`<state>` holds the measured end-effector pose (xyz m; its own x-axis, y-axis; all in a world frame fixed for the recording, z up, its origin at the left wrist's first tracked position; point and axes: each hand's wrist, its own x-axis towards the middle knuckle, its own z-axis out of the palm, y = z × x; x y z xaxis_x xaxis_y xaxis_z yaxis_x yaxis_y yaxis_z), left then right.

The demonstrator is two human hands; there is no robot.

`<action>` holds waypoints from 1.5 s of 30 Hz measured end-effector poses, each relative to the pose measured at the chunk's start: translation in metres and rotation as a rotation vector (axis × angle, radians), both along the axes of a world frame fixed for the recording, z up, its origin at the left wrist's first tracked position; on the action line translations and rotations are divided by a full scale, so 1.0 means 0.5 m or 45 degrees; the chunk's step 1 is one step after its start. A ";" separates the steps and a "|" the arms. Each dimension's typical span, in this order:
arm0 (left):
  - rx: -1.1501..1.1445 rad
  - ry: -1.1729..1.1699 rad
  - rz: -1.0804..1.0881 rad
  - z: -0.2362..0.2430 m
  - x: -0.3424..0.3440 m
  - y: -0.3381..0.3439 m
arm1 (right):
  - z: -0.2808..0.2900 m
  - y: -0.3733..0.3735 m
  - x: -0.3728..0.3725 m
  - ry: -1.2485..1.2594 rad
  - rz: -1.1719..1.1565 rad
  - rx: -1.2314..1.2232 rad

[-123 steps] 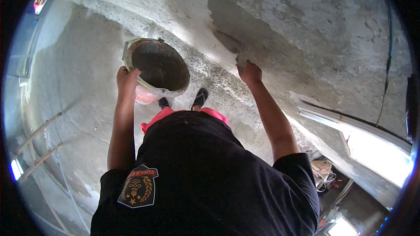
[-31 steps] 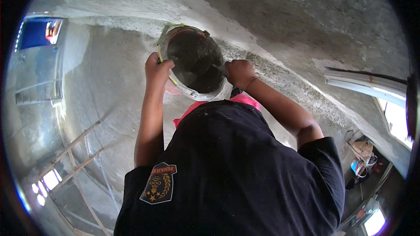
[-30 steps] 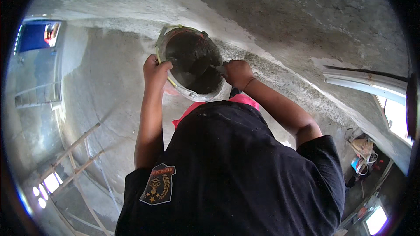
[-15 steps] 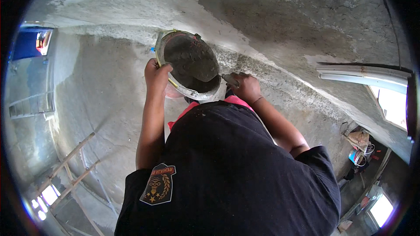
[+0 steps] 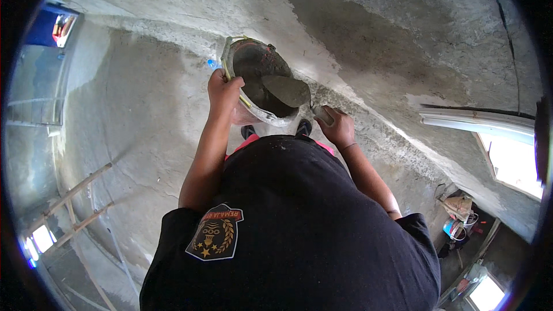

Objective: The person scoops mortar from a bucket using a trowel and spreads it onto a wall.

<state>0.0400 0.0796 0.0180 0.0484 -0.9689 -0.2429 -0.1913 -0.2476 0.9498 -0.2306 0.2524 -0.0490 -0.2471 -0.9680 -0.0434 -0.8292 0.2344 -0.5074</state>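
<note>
My left hand [image 5: 225, 90] is closed on the left rim of a round bucket [image 5: 276, 120], which is tilted and held up in front of my body. Dark grey wet mortar [image 5: 253, 60] lies inside it. In my right hand [image 5: 336, 127] is the handle of a trowel [image 5: 286, 90], gripped just off the bucket's right side. The trowel's broad, rounded, grey-coated blade reaches over the rim, above the mortar. How much mortar sits on the blade is hard to make out.
A rough cement wall [image 5: 397, 29] with a darker damp patch rises close ahead and to the right. Wooden poles [image 5: 75, 196] stand at the lower left. Near the wall at right lie buckets [image 5: 455, 228] and a sack [image 5: 458, 207]. A window [image 5: 510, 161] opens at right.
The trowel blade has come up from the mortar toward the bucket's right rim, and my right hand has moved slightly right and down. My left hand keeps its hold on the bucket.
</note>
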 end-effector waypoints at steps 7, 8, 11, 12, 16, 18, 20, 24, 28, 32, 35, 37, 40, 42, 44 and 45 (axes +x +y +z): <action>-0.025 0.018 0.057 -0.014 0.007 -0.001 | 0.008 -0.010 0.014 -0.202 -0.085 0.139; -0.022 0.027 0.059 -0.009 0.006 0.000 | 0.009 -0.010 0.016 -0.232 -0.105 0.154; -0.025 -0.098 0.051 -0.005 0.001 -0.003 | 0.025 -0.018 0.020 -0.099 -0.059 0.256; -0.026 -0.048 0.072 -0.008 0.000 -0.005 | 0.024 -0.020 0.018 -0.087 -0.059 0.258; -0.008 -0.006 0.102 -0.038 0.003 -0.020 | 0.002 -0.028 -0.001 0.029 -0.045 0.263; -0.010 0.032 0.117 -0.053 -0.005 -0.024 | 0.001 -0.033 -0.015 0.094 -0.012 0.244; -0.011 0.067 0.131 -0.061 -0.013 -0.031 | 0.006 -0.039 -0.025 0.096 0.000 0.223; -0.020 0.089 0.121 -0.055 -0.033 -0.041 | -0.009 -0.046 -0.058 0.133 0.055 0.122; -0.010 0.097 0.145 -0.052 -0.046 -0.054 | -0.015 -0.062 -0.089 0.100 0.048 0.115; -0.011 0.148 0.168 -0.054 -0.042 -0.065 | -0.056 -0.074 -0.124 0.118 0.007 0.019; -0.011 0.080 0.169 -0.051 -0.044 -0.062 | -0.056 -0.098 -0.155 0.092 -0.041 0.101; -0.019 -0.045 0.192 -0.058 -0.036 -0.062 | -0.070 -0.114 -0.182 0.058 -0.056 0.125; -0.035 -0.053 0.226 -0.078 -0.017 -0.059 | -0.081 -0.138 -0.212 0.105 -0.121 0.200; -0.011 -0.093 0.238 -0.060 -0.013 -0.045 | -0.087 -0.151 -0.233 0.063 -0.084 0.193; 0.019 -0.129 0.244 -0.050 -0.016 -0.034 | -0.099 -0.170 -0.254 0.185 -0.093 0.237; 0.030 -0.130 0.248 -0.051 -0.012 -0.031 | -0.102 -0.188 -0.260 0.239 -0.105 0.259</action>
<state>0.0338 0.0640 -0.0073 0.2597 -0.9328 -0.2498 -0.2329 -0.3115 0.9213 -0.3605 0.1583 -0.1001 -0.3468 -0.9205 -0.1802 -0.8782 0.3861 -0.2823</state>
